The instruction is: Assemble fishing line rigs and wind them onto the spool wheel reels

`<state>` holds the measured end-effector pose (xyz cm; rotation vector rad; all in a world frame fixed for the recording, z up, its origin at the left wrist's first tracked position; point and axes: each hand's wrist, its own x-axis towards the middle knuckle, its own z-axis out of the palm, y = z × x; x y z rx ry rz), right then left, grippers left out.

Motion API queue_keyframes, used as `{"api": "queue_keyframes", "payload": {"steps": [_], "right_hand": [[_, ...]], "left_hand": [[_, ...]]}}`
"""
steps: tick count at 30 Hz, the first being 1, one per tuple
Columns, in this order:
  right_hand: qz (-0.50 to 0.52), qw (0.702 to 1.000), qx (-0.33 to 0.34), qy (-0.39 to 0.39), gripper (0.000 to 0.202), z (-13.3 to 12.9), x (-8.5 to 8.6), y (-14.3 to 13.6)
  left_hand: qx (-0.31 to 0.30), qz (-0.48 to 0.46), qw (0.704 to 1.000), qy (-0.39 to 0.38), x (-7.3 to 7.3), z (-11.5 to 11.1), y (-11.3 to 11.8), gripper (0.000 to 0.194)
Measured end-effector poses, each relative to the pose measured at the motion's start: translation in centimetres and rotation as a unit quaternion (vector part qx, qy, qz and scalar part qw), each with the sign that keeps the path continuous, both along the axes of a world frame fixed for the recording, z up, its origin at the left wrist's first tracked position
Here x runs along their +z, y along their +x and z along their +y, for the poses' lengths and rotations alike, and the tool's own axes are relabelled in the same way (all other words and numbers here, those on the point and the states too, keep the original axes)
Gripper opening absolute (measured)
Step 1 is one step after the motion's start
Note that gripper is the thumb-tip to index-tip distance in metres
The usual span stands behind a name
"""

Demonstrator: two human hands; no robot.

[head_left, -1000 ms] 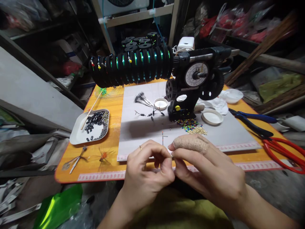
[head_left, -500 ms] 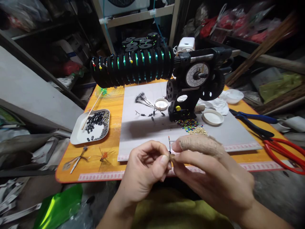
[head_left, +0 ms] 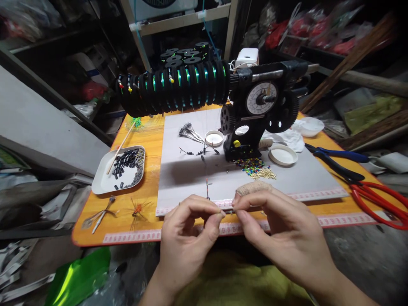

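In the head view, at the left, a white tray [head_left: 103, 180] with small black pieces rests on the orange table [head_left: 149, 170]. Next comes the left hand [head_left: 191, 236], which is half curled, thumb and index finger pinching one end of a small thin piece [head_left: 228, 211]. This piece lies between the two hands, over the near edge of the grey board [head_left: 174, 182]. The right hand [head_left: 283, 227] pinches its other end, and one finger has a tan wrapping [head_left: 253, 187]. Half a second ago the fingertips were almost meeting; now a narrow gap shows the piece. The striped stick [head_left: 207, 187] has shifted to the left, and now is above the left hand's fingers.
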<state>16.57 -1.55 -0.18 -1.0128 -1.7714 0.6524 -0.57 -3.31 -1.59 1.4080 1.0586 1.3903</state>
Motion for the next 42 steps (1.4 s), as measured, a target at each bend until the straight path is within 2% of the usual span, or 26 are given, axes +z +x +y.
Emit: {"api": "queue_keyframes", "payload": {"steps": [3,6,9,11,14,17,24,31,42], "right_hand": [[-0.002,1.0,0.003,-0.03,0.013,-0.2,-0.2,0.1],[0.0,0.999,0.014,-0.049,0.013,-0.4,-0.5,0.1],[-0.007,0.998,0.02,-0.057,0.013,-0.5,-0.6,0.1],[-0.014,0.998,0.024,-0.053,0.014,-0.6,-0.6,0.2],[-0.017,0.998,0.038,-0.053,0.012,-0.6,-0.6,0.3],[-0.008,0.996,0.055,-0.071,0.011,-0.7,-0.7,0.4],[0.027,0.989,0.077,-0.125,0.009,-0.8,-0.8,0.3],[0.041,0.979,0.114,-0.165,0.013,-0.9,-0.5,0.0],[0.052,0.97,0.132,-0.196,0.011,-1.0,-0.5,-0.4]], "left_hand": [[0.001,0.001,1.0,0.006,-0.5,-0.3,-0.1,0.013],[-0.01,0.011,1.0,-0.024,-0.7,-0.6,0.1,0.016],[-0.016,0.048,0.998,-0.037,-0.7,-0.8,0.2,0.03],[-0.022,0.09,0.996,0.001,-0.6,-0.6,0.2,0.036],[-0.012,0.159,0.983,0.096,-0.5,-0.3,0.1,0.025],[-0.001,0.185,0.973,0.137,-0.7,-0.2,0.2,0.021],[0.036,0.121,0.983,0.133,-2.1,-0.6,0.7,0.027],[0.097,0.083,0.983,0.131,-1.8,-0.8,1.3,0.019],[0.076,-0.029,0.995,0.065,-2.2,-1.1,2.1,0.011]]}}
